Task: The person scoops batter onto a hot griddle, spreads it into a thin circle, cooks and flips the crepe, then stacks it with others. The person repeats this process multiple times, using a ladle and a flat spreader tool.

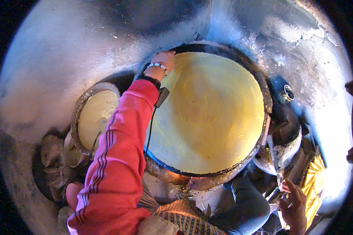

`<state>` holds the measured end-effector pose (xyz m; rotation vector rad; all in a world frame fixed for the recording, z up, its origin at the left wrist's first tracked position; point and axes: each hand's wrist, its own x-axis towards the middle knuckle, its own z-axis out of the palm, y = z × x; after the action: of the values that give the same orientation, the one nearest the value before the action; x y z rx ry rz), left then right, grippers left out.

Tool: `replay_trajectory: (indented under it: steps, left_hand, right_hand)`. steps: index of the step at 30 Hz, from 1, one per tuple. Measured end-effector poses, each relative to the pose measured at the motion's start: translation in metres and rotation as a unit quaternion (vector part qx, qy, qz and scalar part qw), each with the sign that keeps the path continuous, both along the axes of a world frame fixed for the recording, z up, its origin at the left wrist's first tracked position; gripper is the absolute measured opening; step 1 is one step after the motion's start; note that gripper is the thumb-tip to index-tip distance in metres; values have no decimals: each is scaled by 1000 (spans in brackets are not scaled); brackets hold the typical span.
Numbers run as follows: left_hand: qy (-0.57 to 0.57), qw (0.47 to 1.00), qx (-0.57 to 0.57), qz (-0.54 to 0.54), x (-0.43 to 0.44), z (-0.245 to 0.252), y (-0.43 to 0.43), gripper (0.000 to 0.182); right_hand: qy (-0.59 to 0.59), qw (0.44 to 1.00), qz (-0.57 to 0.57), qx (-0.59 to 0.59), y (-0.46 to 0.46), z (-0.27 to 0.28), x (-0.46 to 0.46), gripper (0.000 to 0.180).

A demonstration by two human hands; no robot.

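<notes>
A large round pale-yellow flatbread (211, 114) lies across a round dark griddle (172, 169). My left hand (163, 60), in a red sleeve with a bead bracelet and a black wrist strap, is at the upper left edge of the flatbread. Its fingers are curled and partly hidden, so whether they hold anything cannot be told. My right hand (294, 202) is low on the right, thumb and fingers apart, beside the pale end of a stick-like thing (279, 180). Whether it touches that end is unclear. Left of the griddle, a round vessel (74, 120) holds pale batter (94, 110).
A soot-marked wall (76, 53) curves behind the griddle. An orange glow (176, 177) shows under its front edge. On the right are a small round-mouthed vessel (289, 92), a pale bowl-like container (292, 144) and yellow folded material (313, 182). A denim-covered knee (247, 202) is below.
</notes>
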<state>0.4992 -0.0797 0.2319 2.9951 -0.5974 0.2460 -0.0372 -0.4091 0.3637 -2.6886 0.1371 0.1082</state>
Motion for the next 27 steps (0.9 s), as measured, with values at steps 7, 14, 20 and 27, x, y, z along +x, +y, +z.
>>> replay_trajectory:
  steps: [7,14,20,27]
  left_hand:
    - [-7,996,83,43,33,-13,-17,37]
    - [110,993,-29,6,67,-3,-2,39]
    - [49,988,-111,-100,63,-8,2,43]
    - [67,995,10,-69,55,4,4,43]
  right_hand:
    - [-1,997,-53,46,-14,-52,16,60]
    - [-29,993,-99,50,-53,-66,48,53]
    - [-107,937,-128,307,-94,-72,150,33]
    - [-114,966,-71,221,-81,-80,284,25]
